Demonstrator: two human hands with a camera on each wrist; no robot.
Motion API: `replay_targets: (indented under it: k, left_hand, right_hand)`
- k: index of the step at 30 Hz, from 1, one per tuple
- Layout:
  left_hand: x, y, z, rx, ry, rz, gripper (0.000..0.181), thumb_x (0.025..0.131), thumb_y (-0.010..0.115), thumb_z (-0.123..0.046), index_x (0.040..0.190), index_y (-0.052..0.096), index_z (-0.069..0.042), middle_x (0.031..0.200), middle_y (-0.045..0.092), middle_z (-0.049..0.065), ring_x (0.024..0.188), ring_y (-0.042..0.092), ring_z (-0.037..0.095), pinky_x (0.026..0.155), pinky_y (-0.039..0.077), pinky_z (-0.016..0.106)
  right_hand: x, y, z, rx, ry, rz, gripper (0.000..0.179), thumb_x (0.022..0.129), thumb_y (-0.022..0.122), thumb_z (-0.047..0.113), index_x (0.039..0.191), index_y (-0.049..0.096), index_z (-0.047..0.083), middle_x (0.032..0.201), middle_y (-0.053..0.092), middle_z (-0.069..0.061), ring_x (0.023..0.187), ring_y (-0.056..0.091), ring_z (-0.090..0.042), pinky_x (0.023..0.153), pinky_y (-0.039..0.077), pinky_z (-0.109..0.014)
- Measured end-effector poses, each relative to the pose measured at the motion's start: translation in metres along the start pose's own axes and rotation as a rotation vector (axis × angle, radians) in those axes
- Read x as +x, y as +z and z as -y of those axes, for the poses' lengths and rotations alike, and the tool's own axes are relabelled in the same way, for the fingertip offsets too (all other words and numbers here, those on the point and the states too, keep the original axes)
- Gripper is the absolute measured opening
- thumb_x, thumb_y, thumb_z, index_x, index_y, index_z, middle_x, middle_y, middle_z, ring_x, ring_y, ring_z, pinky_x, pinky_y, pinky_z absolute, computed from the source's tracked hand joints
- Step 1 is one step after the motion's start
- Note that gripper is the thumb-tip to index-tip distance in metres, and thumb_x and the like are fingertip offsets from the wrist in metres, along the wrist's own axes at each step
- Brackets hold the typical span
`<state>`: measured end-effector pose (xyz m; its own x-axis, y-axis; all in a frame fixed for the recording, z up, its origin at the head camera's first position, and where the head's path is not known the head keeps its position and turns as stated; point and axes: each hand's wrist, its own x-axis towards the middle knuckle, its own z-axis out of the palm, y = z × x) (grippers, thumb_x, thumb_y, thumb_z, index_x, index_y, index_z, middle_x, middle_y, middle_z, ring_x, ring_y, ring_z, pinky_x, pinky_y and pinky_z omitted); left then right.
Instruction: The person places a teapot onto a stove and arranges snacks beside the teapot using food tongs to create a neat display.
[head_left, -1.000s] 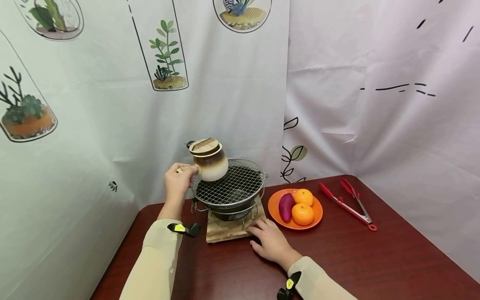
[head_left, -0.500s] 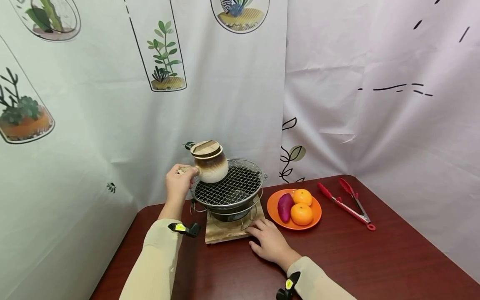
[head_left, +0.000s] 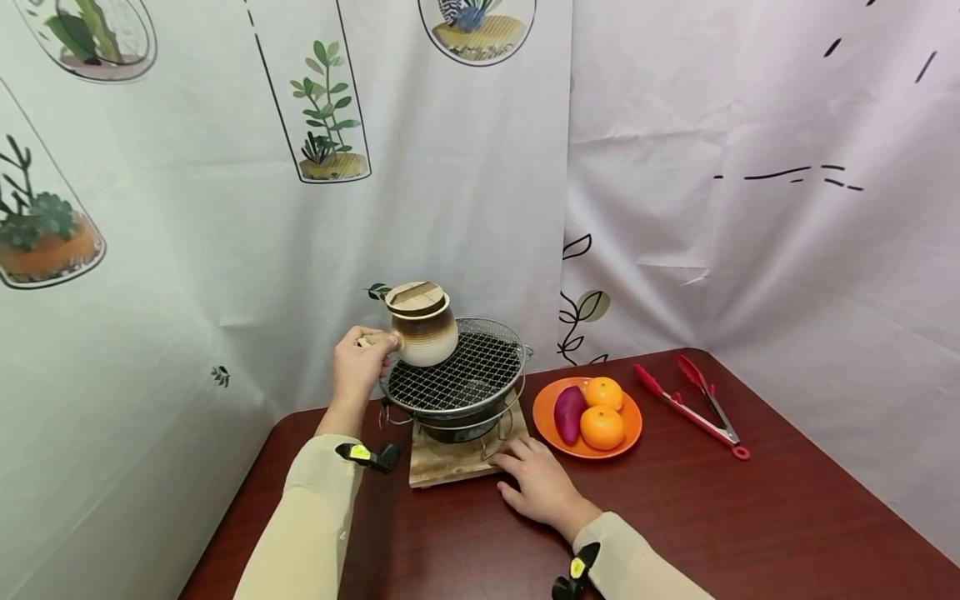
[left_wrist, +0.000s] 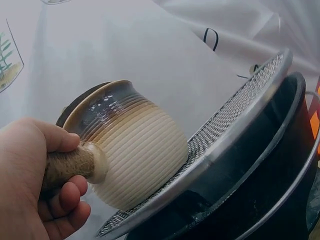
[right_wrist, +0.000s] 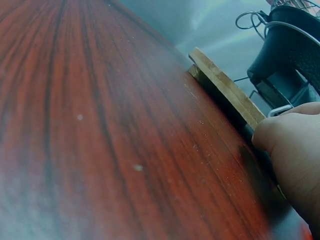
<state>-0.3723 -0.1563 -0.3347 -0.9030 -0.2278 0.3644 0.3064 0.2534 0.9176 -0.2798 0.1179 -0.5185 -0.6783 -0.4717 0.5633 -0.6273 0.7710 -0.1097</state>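
My left hand (head_left: 360, 362) grips the stubby side handle (left_wrist: 70, 167) of a ribbed ceramic pot (head_left: 426, 337), cream below and glazed brown above. A flat wooden lid (head_left: 416, 297) covers it. The pot's base is close over the left part of a round wire grill mesh (head_left: 480, 375), overlapping it in the left wrist view. Under the mesh is a black brazier (left_wrist: 250, 185) in a wire stand, set on a wooden board (head_left: 442, 467). My right hand (head_left: 540, 483) rests at the board's front right corner, its fingers relaxed and lying over the edge.
An orange plate (head_left: 547, 427) to the right of the brazier holds a purple sweet potato (head_left: 570, 414) and two oranges (head_left: 602, 428). Farther right lie red-tipped tongs (head_left: 697, 417), spread apart. Printed cloth (head_left: 465, 208) hangs behind the dark red table (head_left: 675, 525).
The pot has shifted slightly right and down over the mesh with my left hand. My right hand stays at the board's corner. The head view has turned a little.
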Motion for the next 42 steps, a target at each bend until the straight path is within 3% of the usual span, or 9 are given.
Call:
replay_targets:
  k: [6,10,15,21,29,37,42]
  left_hand:
    - [0.004,-0.001,0.002,0.019,-0.008,0.02,0.025,0.089,0.076,-0.019,0.104,0.062,-0.005,0.071,0.065,0.018,0.055,0.063,0.025,0.051,0.052,0.029]
    - [0.009,-0.002,0.002,0.04,-0.023,0.037,0.027,0.089,0.076,-0.021,0.106,0.06,-0.006,0.072,0.065,0.014,0.057,0.064,0.024,0.053,0.054,0.033]
    - [0.014,-0.008,0.001,0.035,-0.063,0.093,0.029,0.093,0.073,-0.025,0.108,0.055,-0.008,0.075,0.065,0.006,0.063,0.064,0.018,0.052,0.051,0.027]
    - [0.013,-0.015,0.0,0.03,-0.089,0.171,0.031,0.096,0.07,-0.029,0.11,0.051,-0.009,0.077,0.064,0.007,0.06,0.061,0.016,0.051,0.049,0.024]
    - [0.009,-0.021,-0.001,0.023,-0.154,0.205,0.058,0.097,0.067,-0.036,0.133,0.034,-0.005,0.074,0.063,-0.001,0.051,0.056,0.011,0.049,0.05,0.027]
    - [0.005,-0.028,-0.004,0.116,-0.12,0.207,0.069,0.096,0.065,-0.043,0.14,0.029,-0.003,0.09,0.067,0.011,0.057,0.064,0.014,0.051,0.053,0.027]
    - [-0.001,-0.034,-0.008,0.161,-0.132,0.208,0.076,0.096,0.064,-0.045,0.146,0.025,-0.004,0.106,0.063,0.017,0.064,0.063,0.012,0.055,0.052,0.025]
  right_hand:
    - [0.0,-0.001,0.001,0.004,-0.006,-0.002,0.033,0.087,0.074,0.029,0.119,0.072,0.02,0.115,0.063,0.0,0.112,0.057,-0.023,0.102,0.043,-0.044]
    - [0.0,-0.002,0.002,0.008,0.0,-0.001,0.033,0.087,0.074,0.029,0.119,0.072,0.02,0.115,0.064,0.0,0.113,0.057,-0.023,0.103,0.043,-0.044]
    - [0.001,-0.003,0.001,0.009,0.002,0.003,0.033,0.088,0.074,0.029,0.119,0.072,0.02,0.116,0.064,0.0,0.113,0.056,-0.024,0.103,0.043,-0.044]
    - [0.001,-0.003,0.001,0.006,-0.001,0.008,0.033,0.088,0.074,0.029,0.119,0.072,0.02,0.116,0.064,0.0,0.114,0.056,-0.023,0.103,0.043,-0.044]
    - [0.0,-0.005,0.002,0.009,0.008,0.012,0.033,0.088,0.074,0.029,0.12,0.072,0.021,0.117,0.064,0.001,0.114,0.056,-0.023,0.103,0.043,-0.043]
    - [0.0,-0.005,0.001,0.004,0.004,0.005,0.033,0.087,0.074,0.03,0.12,0.072,0.022,0.117,0.064,0.001,0.114,0.057,-0.023,0.103,0.043,-0.042]
    - [0.0,-0.003,0.0,0.005,0.003,0.011,0.033,0.088,0.074,0.03,0.12,0.072,0.022,0.117,0.063,0.001,0.114,0.057,-0.022,0.104,0.043,-0.043]
